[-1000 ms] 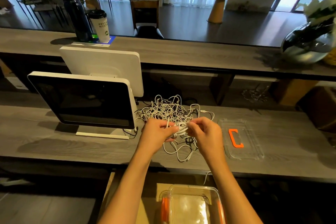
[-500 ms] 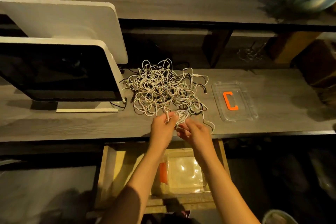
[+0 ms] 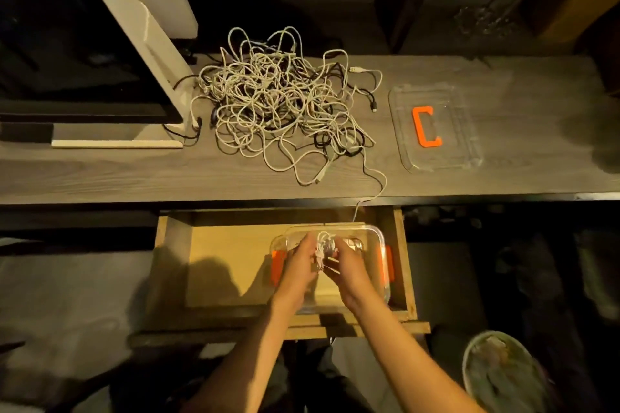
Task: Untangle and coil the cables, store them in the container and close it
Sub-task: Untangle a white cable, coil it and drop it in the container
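Observation:
A big tangle of white and black cables (image 3: 278, 104) lies on the grey desk (image 3: 100, 174). The clear container (image 3: 375, 235) with orange side clips sits in an open wooden drawer (image 3: 221, 265) below the desk edge. Over the container, my left hand (image 3: 300, 266) and my right hand (image 3: 349, 266) together hold a small coiled white cable (image 3: 323, 246) between them. One loose white cable end hangs off the desk edge toward the drawer. The clear lid (image 3: 436, 157) with an orange handle rests on the desk to the right of the tangle.
A white-framed monitor (image 3: 84, 54) on its stand fills the left of the desk, close to the tangle. A round bin (image 3: 503, 375) stands on the floor at the lower right. Dark shelving runs behind the desk.
Both hands came down from the desk edge to the container in the drawer, carrying the coiled white cable. The view tilted downward.

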`<state>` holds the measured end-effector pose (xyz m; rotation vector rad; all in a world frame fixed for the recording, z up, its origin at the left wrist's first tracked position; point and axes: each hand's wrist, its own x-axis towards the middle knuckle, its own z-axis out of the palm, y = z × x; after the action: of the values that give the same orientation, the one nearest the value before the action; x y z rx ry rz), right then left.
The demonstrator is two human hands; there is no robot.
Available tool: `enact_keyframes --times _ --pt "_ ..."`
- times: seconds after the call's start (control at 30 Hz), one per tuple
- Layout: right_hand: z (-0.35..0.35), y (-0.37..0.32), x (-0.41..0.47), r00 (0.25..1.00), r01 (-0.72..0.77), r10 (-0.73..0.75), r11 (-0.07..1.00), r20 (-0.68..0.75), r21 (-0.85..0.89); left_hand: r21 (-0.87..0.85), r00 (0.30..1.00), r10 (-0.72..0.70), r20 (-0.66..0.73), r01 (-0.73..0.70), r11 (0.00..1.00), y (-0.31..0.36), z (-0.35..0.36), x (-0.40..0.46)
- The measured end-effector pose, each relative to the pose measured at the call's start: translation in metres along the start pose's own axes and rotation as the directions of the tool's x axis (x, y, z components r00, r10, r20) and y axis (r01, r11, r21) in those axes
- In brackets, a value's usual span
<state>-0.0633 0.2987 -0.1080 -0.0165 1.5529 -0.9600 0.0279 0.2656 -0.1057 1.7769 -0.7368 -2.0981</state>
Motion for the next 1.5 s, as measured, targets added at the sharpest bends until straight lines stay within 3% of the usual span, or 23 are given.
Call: enact_keyframes --times 0.1,0.23,0.4,0.5,0.63,0.73,0.97,1.1,1.27,1.37,1.5 --pt "-0.005 0.022 0.027 0.997 -0.080 0.080 0.997 -0.014 0.006 0.016 0.998 -0.063 0.013 0.062 0.998 -0.012 0.006 0.012" --pt "0.000 0.039 0.066 0.985 -0.173 0.175 0.982 -0.011 0.072 -0.005 0.988 -0.122 -0.093 0.122 0.992 -0.029 0.009 0.039" --pt "0.008 0.043 0.081 0.977 -0.211 0.210 0.968 0.025 0.135 0.025 0.984 -0.100 -0.145 0.105 0.994 -0.034 0.007 0.055" --pt "0.002 0.036 0.068 0.994 -0.062 0.074 0.989 -0.085 0.132 0.081 0.990 0.027 -0.140 -0.015 0.997 -0.041 0.003 0.058" --pt "-0.019 0.013 0.040 0.959 0.166 -0.123 0.973 -0.255 0.159 0.075 0.950 0.213 -0.228 -0.201 0.977 -0.025 0.008 0.048" --pt "-0.036 -0.012 0.021 0.923 0.291 -0.243 0.948 -0.299 0.126 0.095 0.941 0.316 -0.120 -0.306 0.947 0.002 0.017 0.032" --pt "-0.055 -0.071 0.031 0.824 0.451 -0.438 0.891 -0.360 -0.052 0.065 0.936 0.352 0.007 -0.352 0.934 0.044 0.047 0.033" --pt "-0.055 -0.098 0.058 0.796 0.424 -0.530 0.833 -0.293 -0.357 0.088 0.954 0.299 0.032 -0.301 0.950 0.057 0.058 0.045" --pt "-0.045 -0.110 0.078 0.887 0.349 -0.439 0.840 -0.143 -0.417 0.069 0.968 0.245 0.049 -0.248 0.966 0.067 0.068 0.055" --pt "-0.043 -0.109 0.073 0.905 0.346 -0.401 0.889 -0.143 -0.300 0.021 0.976 0.215 0.038 -0.216 0.976 0.073 0.070 0.051" --pt "-0.043 -0.101 0.054 0.985 0.125 -0.128 0.992 -0.115 -0.032 -0.023 0.975 0.213 0.071 -0.211 0.977 0.084 0.072 0.035"
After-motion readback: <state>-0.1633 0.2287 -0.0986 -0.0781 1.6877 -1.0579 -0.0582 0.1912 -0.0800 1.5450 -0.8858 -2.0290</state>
